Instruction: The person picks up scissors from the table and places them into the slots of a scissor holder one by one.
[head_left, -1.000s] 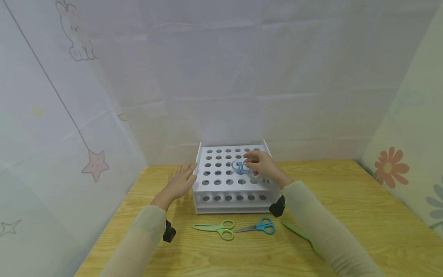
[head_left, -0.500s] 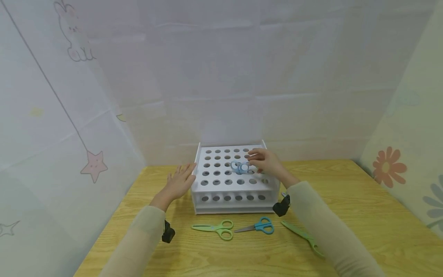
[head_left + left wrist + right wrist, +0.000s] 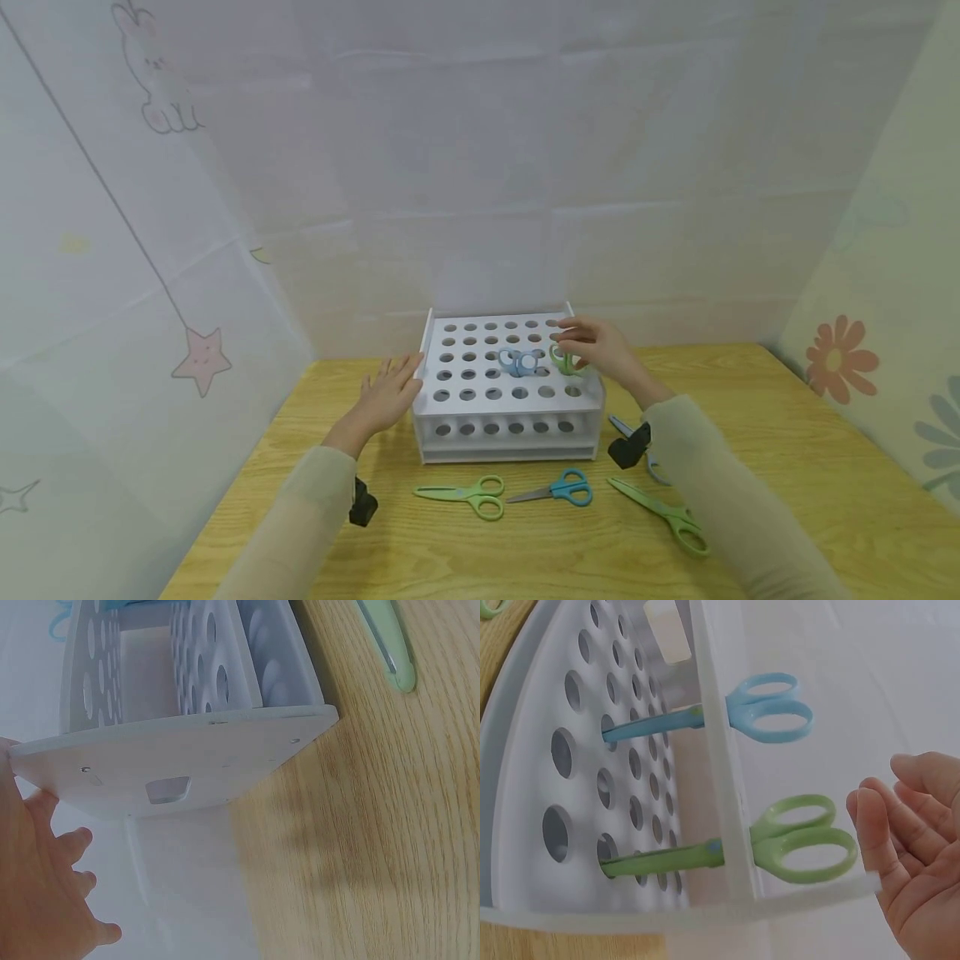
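A white rack point(image 3: 480, 402) with rows of round holes stands on the table. Blue scissors point(image 3: 771, 712) and green scissors point(image 3: 804, 841) hang in it with blades down through the holes, handles above the top board. My right hand point(image 3: 600, 348) is just beside the green handles; in the right wrist view a gap shows between its loosely bent fingers and the handles, and it holds nothing. My left hand point(image 3: 385, 396) rests against the rack's left side panel point(image 3: 172, 761) at its top edge, fingers spread and fairly straight.
In front of the rack lie light green scissors point(image 3: 468, 496) and blue scissors with metal blades point(image 3: 558, 490). To the right are more green scissors point(image 3: 663, 510) and pale blue scissors point(image 3: 619, 426), partly hidden by my right wrist. A patterned cloth point(image 3: 480, 183) hangs behind the table point(image 3: 750, 417).
My right hand has drawn to the right, away from the blue scissors, and the green handles in the rack have come into sight. My left hand stays at the rack's side.
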Motion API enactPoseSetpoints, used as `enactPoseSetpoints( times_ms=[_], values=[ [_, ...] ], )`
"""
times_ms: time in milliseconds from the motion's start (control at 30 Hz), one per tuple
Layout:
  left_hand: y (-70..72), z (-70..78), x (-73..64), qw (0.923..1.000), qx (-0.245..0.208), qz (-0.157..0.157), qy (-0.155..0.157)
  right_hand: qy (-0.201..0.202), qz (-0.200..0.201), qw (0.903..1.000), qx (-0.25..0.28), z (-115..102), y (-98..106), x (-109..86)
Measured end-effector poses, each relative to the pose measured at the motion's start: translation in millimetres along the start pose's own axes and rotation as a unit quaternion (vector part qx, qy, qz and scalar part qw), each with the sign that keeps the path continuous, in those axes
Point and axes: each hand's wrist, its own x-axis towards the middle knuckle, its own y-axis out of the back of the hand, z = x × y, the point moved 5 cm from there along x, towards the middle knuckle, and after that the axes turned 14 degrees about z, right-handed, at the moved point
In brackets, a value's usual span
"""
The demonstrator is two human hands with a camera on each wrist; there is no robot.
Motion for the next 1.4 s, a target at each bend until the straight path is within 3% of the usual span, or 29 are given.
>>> enactPoseSetpoints(
  times_ms=[167,367,800,1400],
  values=[
    [0.5,0.2,-0.1,1.0,-0.003,0.0,0.0,0.028,0.013,0.9993,0.019,1,16,-5.2],
    [1.0,0.2,-1.1,1.0,-0.002,-0.001,-0.001,0.022,0.032,0.9989,0.025,5,34,-11.2],
    [1.1,0.7,-2.7,1.0,-0.007,-0.006,0.003,0.018,0.032,0.9993,0.01,18,62,-28.7],
    [0.5,-0.4,-1.8,1.0,-0.005,-0.005,-0.004,0.001,0.021,0.9995,-0.024,46,78,-46.9]
  ],
)
